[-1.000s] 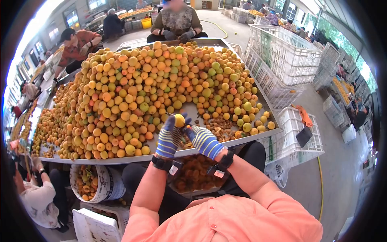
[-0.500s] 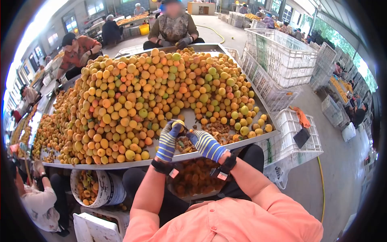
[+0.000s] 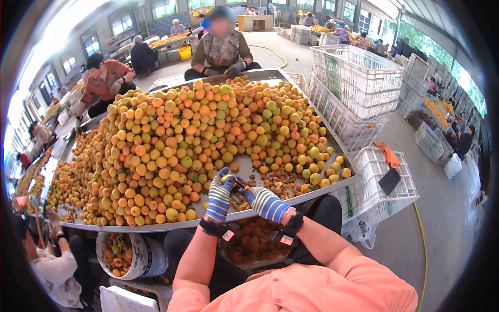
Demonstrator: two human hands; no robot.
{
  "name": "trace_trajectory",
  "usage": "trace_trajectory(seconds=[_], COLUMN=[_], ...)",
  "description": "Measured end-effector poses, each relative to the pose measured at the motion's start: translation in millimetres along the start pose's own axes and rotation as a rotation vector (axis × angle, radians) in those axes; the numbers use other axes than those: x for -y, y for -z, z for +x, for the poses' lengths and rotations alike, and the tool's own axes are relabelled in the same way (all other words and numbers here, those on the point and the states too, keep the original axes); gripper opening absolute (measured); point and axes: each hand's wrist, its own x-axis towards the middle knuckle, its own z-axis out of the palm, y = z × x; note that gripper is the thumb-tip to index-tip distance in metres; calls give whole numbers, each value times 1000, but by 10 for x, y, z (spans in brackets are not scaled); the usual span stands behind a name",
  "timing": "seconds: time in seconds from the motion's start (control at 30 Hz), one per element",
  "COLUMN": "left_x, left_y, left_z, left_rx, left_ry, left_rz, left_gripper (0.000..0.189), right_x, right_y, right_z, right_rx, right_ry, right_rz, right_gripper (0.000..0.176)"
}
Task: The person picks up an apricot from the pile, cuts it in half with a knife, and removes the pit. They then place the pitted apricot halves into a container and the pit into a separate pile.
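Note:
My left hand point(image 3: 221, 193), in a blue and yellow striped glove, is closed around a yellow apricot point(image 3: 227, 179) at the near edge of the metal sorting table point(image 3: 291, 195). My right hand point(image 3: 264, 202), gloved the same way, touches that apricot from the right with its fingertips; whether it holds a small tool I cannot tell. A large heap of yellow and orange apricots point(image 3: 182, 140) rises just beyond my hands. Brown pits point(image 3: 278, 179) lie on the table to the right of my hands. Under them sits a container of split apricots point(image 3: 254, 239).
A white bucket point(image 3: 132, 255) with fruit stands at lower left. Stacked white crates point(image 3: 358, 83) line the right side, and one more point(image 3: 387, 177) sits by the table corner. Other people work across the table point(image 3: 223, 49), at its far left point(image 3: 104, 83) and near left point(image 3: 49, 260).
Both hands with the apricot have dropped lower in view and closer to the table edge as the camera tilted up. The right fingers stay pressed at the fruit.

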Motion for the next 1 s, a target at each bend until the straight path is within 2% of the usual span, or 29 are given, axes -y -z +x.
trace_trajectory(seconds=[0.03, 0.13, 0.17, 0.27, 0.3, 0.4, 0.43, 0.57, 0.67, 0.7, 0.8, 0.83, 0.93, 1.0], left_x=[-31, 83, 101, 7, 67, 177, 162, 248, 189, 125, 157, 169, 89, 140], left_y=[-6, 12, 13, -86, -54, 46, 94, 114, 102, 50, 161, 129, 36, 64], left_z=[-24, -45, -61, -143, -121, -84, -77, -38, -20, -50, -88, -97, -139, -135], left_rx=[34, 98, 73, -164, -206, -224, -157, -144, -167, -219, -40, -12, -140, -127], left_ry=[8, 138, 312, 378, 370, 328, 267, -80, -194, -106, 269, 292, 361, 252], left_rz=[-52, -601, -845, -852, -848, -710, -641, -67, -9, -133, -767, -884, -819, -700], left_gripper=[36, 37, 41, 41, 36, 39, 36, 46, 48, 45, 40, 35, 36, 36], right_x=[23, -11, -11, -24, -11, 48, 53, 81, 154, 179, 132, 101, 83, 114], right_y=[24, -15, -26, -138, -174, -194, -184, -140, -78, -61, -152, -188, -235, -219], right_z=[-8, 0, -1, -9, -27, -45, -39, 26, 50, 61, 78, 77, 64, 51], right_rx=[4, 16, 35, 66, 75, 83, 81, 100, 128, 112, 58, 39, 71, 103], right_ry=[-2, -34, -58, -79, -81, -97, -89, -61, -82, -76, -35, -20, -68, -96], right_rz=[-19, -67, -85, -120, -130, -147, -137, -81, -56, -53, -61, -69, -85, -104], right_gripper=[31, 36, 37, 40, 41, 40, 40, 39, 42, 41, 40, 39, 37, 36])
